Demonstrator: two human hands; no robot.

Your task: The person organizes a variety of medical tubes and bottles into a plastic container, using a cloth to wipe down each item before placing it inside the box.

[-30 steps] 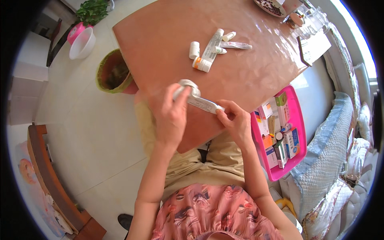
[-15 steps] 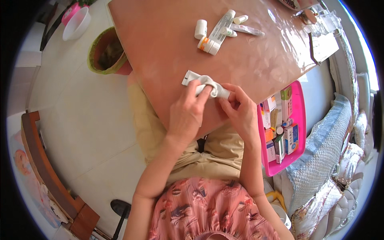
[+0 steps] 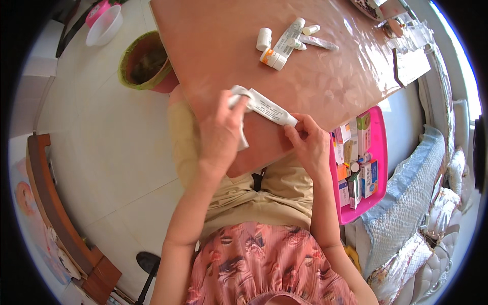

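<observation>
Over the table's near corner, my right hand [image 3: 308,137] pinches the capped end of a white squeeze tube [image 3: 272,108] with dark print. My left hand [image 3: 223,122] is closed on a crumpled white cloth [image 3: 239,94], which sits at the tube's flat far end; a loose part of it hangs below the fingers. Whether the cloth still touches the tube is hard to tell. Farther back on the table lie a small white bottle [image 3: 264,39], an orange-and-white bottle [image 3: 273,59], another white tube [image 3: 296,28] and a slim tube [image 3: 320,42].
A pink tray [image 3: 382,152] full of medicine boxes stands right of the brown table [image 3: 213,46]. Left of the table is a green-rimmed bin [image 3: 124,76]. A white basin [image 3: 105,26] is at the far left. At right lies a quilted blue cover [image 3: 401,178].
My left hand has slid the cloth left along the tube to its flat end, uncovering the printed side. My right hand keeps its pinch on the capped end.
</observation>
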